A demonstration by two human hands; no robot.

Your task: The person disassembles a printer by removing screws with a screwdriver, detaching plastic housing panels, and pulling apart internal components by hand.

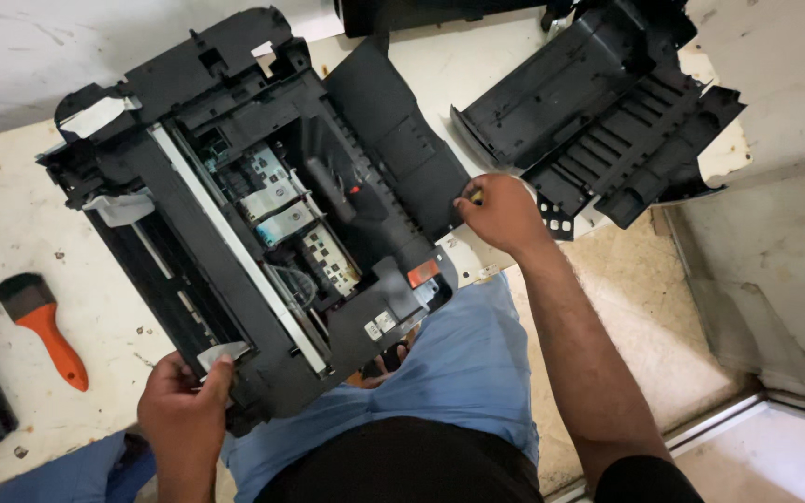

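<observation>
Looking down from the head camera, the view took in a partly stripped black inkjet printer [263, 214] lying on the floor [11, 214], tilted diagonally with its near corner resting against the person's knees in blue trousers [458, 373]. With the top cover off, the carriage rail, ink cartridges [286, 210] and internal mechanism were exposed.

Left hand [184, 410]: closed around the printer's near-left corner, thumb over the edge beside a small pale tab. This grip looked like a brace, holding the chassis steady against the legs.

Right hand [505, 214]: closed around a thin tool with a yellow handle [475, 197], probably a small screwdriver; its tip was hidden by the fingers and the printer's right side panel [402, 149]. The hand sat at the right edge of the chassis, where the side panel meets the frame, apparently because a fixing lies there. Whether the tip was engaged could not be told.

A detached black housing section [598, 102], ribbed on its inner face, lay well apart at upper right, likely set aside to keep it out of the working area. An orange-handled brush [44, 326] lay on the floor to the left, untouched, within reach of the left hand. The floor was pale and stained, with small debris scattered near the brush.
</observation>
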